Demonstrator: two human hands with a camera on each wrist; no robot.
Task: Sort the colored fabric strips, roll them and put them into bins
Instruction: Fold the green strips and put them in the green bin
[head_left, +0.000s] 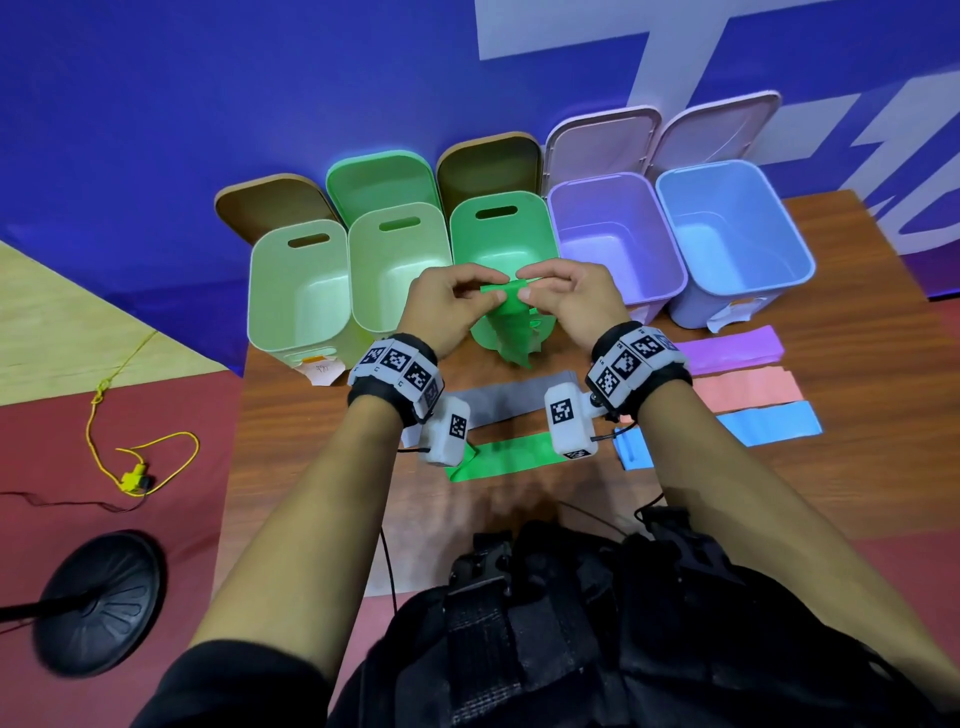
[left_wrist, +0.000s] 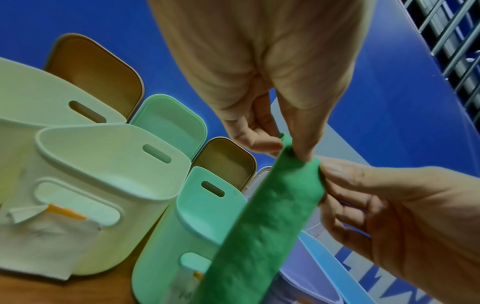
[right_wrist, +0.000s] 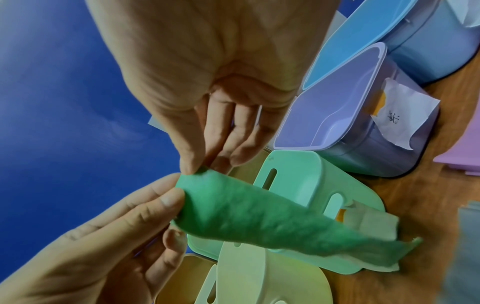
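A dark green fabric strip (head_left: 511, 332) hangs in the air in front of the green bin (head_left: 498, 228). My left hand (head_left: 491, 297) pinches its top end from the left, and my right hand (head_left: 527, 290) pinches the same end from the right, fingertips almost touching. The top edge is curled over between the fingers. In the left wrist view the strip (left_wrist: 259, 236) drops from the pinch of my left hand (left_wrist: 298, 152). In the right wrist view my right hand (right_wrist: 197, 168) holds the strip (right_wrist: 259, 216) at its upper corner.
Five open bins stand in a row at the table's (head_left: 311, 467) far edge: two pale green (head_left: 296, 291) (head_left: 397, 260), green, purple (head_left: 613, 234), blue (head_left: 732, 223). Flat strips lie nearer: grey (head_left: 511, 397), green (head_left: 511, 457), purple (head_left: 727, 348), pink (head_left: 748, 389), blue (head_left: 769, 423).
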